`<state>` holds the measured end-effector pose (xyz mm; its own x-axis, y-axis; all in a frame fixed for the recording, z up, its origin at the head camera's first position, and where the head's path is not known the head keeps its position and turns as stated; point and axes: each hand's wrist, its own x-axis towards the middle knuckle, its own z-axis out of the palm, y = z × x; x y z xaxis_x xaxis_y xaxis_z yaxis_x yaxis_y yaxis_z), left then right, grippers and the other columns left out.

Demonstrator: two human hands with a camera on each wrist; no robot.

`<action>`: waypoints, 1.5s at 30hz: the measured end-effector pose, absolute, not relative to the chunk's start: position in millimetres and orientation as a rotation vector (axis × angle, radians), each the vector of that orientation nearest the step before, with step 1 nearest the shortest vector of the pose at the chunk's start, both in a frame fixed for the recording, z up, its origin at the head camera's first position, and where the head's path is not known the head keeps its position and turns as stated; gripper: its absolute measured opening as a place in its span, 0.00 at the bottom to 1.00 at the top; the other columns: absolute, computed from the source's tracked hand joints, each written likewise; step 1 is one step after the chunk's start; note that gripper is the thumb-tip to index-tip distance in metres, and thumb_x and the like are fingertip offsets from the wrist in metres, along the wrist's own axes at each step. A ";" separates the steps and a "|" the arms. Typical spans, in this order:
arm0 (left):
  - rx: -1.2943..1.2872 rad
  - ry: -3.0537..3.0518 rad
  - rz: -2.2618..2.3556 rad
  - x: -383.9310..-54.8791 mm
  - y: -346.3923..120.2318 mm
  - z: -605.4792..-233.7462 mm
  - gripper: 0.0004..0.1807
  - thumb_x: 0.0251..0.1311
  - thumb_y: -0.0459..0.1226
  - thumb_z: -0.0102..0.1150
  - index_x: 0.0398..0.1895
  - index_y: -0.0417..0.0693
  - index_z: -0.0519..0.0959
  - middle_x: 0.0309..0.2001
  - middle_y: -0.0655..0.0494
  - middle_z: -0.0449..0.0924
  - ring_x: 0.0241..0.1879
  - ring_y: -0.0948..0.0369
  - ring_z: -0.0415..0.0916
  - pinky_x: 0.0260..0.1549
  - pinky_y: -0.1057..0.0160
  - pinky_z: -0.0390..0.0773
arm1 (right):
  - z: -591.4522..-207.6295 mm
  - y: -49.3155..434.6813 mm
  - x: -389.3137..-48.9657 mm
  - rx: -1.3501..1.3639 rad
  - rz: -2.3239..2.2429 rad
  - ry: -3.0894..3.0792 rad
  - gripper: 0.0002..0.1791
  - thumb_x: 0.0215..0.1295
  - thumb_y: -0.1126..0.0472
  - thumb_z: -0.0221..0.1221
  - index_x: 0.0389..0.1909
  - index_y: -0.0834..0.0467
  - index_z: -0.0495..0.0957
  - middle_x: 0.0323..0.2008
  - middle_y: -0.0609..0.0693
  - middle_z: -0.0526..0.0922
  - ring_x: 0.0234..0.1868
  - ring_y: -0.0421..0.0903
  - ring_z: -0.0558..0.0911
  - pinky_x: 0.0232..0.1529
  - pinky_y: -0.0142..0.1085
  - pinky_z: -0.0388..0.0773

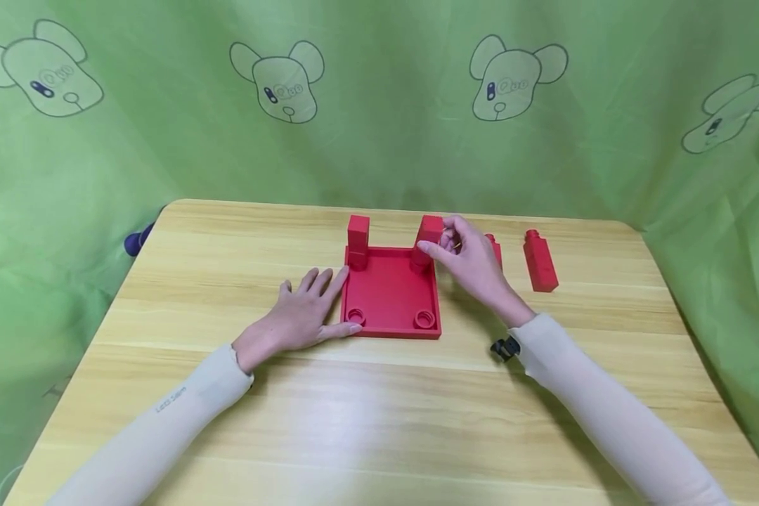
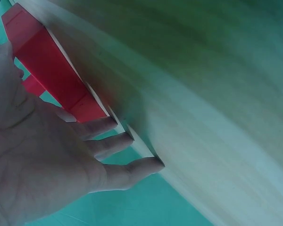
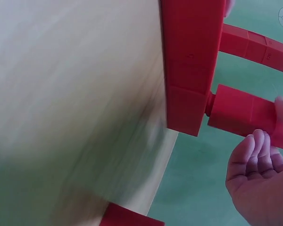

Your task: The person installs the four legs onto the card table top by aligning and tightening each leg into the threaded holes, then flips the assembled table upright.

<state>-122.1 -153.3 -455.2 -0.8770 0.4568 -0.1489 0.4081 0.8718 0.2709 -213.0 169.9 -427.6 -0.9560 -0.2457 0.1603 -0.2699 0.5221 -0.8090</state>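
Right hand (image 1: 477,266) pinches red leg (image 1: 428,230) upright at tray (image 1: 388,292) far-right corner — neck (image 3: 210,103) exposed, seating probably partial, hard to tell. Left hand (image 1: 299,315) spread, thumb on near-left rim. Risks: tilted leg could jam; weak bracing — tray could swivel.

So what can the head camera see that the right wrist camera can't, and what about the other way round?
Only the head view shows the two rings in the near corners of the tray, and both sleeves.

Only the right wrist view plainly shows the narrow neck under the right leg, and tiny marks on the left leg.

Both show the right hand holding the right leg, plus the tray, the left leg, the table and the green curtain.
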 end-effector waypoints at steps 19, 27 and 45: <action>0.665 2.835 0.355 -121.3 -153.6 -455.8 0.60 0.72 0.73 0.53 0.92 0.49 0.43 0.83 0.38 0.57 0.82 0.35 0.52 0.65 0.17 0.59 | -427.3 170.7 -212.3 0.455 1.477 -2.704 0.19 0.72 0.57 0.72 0.57 0.62 0.82 0.46 0.55 0.85 0.45 0.49 0.84 0.43 0.29 0.81; 0.662 2.832 0.344 -121.3 -153.3 -455.9 0.60 0.71 0.73 0.53 0.92 0.48 0.43 0.84 0.38 0.57 0.82 0.35 0.52 0.65 0.17 0.60 | -427.8 169.9 -212.2 0.486 1.450 -2.723 0.20 0.71 0.53 0.74 0.54 0.60 0.80 0.37 0.55 0.79 0.37 0.50 0.77 0.35 0.33 0.74; 0.650 2.817 0.371 -122.0 -154.2 -456.1 0.61 0.71 0.73 0.52 0.92 0.49 0.43 0.84 0.38 0.55 0.82 0.34 0.51 0.66 0.16 0.57 | -425.5 171.4 -213.9 0.547 1.398 -2.760 0.14 0.71 0.58 0.71 0.51 0.59 0.80 0.41 0.53 0.85 0.41 0.50 0.84 0.42 0.32 0.81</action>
